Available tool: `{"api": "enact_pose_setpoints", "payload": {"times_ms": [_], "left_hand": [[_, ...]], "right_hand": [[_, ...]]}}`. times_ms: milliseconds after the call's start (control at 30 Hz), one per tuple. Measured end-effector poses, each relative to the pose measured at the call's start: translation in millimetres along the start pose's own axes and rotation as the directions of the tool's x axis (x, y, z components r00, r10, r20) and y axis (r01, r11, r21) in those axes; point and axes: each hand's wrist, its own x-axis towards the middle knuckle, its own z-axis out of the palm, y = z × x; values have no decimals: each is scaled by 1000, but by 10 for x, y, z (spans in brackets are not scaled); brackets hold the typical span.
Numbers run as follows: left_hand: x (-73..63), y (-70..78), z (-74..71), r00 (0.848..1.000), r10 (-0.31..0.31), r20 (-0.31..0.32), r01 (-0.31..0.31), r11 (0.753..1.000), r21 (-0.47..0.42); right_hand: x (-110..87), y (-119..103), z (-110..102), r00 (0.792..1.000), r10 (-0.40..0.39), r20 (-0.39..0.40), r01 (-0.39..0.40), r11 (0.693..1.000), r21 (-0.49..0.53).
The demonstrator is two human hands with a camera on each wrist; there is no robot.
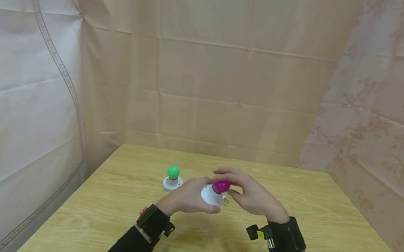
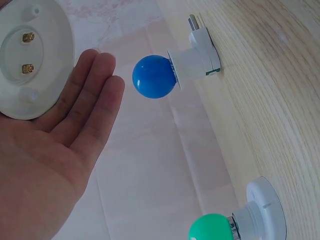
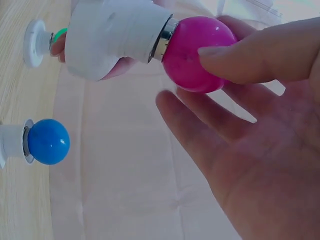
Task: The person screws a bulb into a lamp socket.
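Note:
Above the table, my left hand [image 1: 188, 196] grips a white lamp socket [image 1: 210, 195] by its round base. The flat underside of that base, with two brass screws, faces the left wrist camera. A magenta light bulb [image 3: 192, 55] sits in the socket's mouth, some of its metal cap showing at the rim. My right hand [image 1: 255, 195] pinches the bulb's glass between thumb and fingers; the other fingers are spread below it in the right wrist view.
A green bulb [image 1: 173, 172] stands upright in another round white socket [image 1: 170, 185] on the wooden table [image 1: 105, 206], left of the hands. Beyond the hands, a blue bulb [image 2: 154, 76] stands in a white plug-in socket [image 2: 202, 52] with metal prongs. Cloth [image 1: 229, 75] hangs behind the table.

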Motion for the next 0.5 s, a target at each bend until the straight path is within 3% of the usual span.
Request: {"api": "enact_pose_setpoints", "payload": {"times_ms": [167,500], "left_hand": [[-5,15,4,1000,-11,9,11,1000,18],[-3,11,7,1000,-15,8,15,999,33]], "right_hand": [[0,32,3,999,-3,43,-2,994,108],[13,15,11,999,31,21,-33,990,136]]}}
